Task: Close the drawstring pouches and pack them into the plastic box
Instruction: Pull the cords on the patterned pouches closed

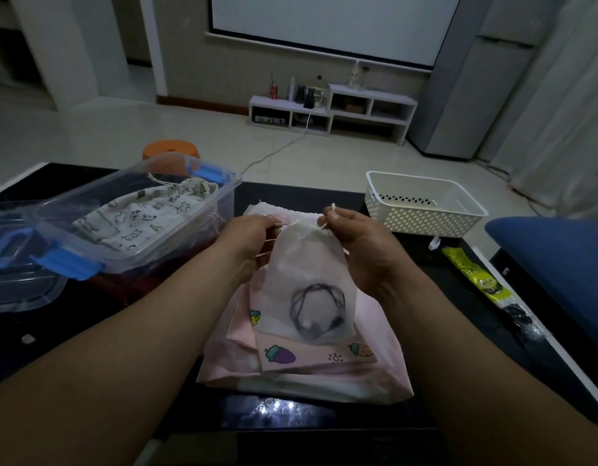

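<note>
A dark, glossy worktop (89, 334) fills the foreground. At its far left lies a clear lid (12, 284) with a blue latch. Just beside it stands the open box (176, 243), clear plastic with blue latches. A pale printed pouch (139, 220) lies inside, its neck drawn tight. An orange stool (171, 149) shows on the floor behind the box.

At the centre, a person's bare forearms reach forward. The left hand (248, 243) has its fingers (269, 227) curled and pinching the drawstring (332, 207) at the left side of a sheer pouch (307, 274). This pouch is held upright between the two hands, near the box but outside it. Its neck is gathered, and a coiled black cable (316, 311) shows through the fabric at the bottom. Under and behind it, flat on the worktop, lie pink pouches (301, 368), one printed with small fruit.

The right hand (358, 247) pinches the other end of the drawstring between thumb and fingers (334, 218), a short tip sticking up above them.

Further right, at the back edge of the worktop, sits a white perforated basket (421, 213). Near the right edge lies a yellow packet (475, 277), and beyond it is a blue seat (559, 260).
</note>
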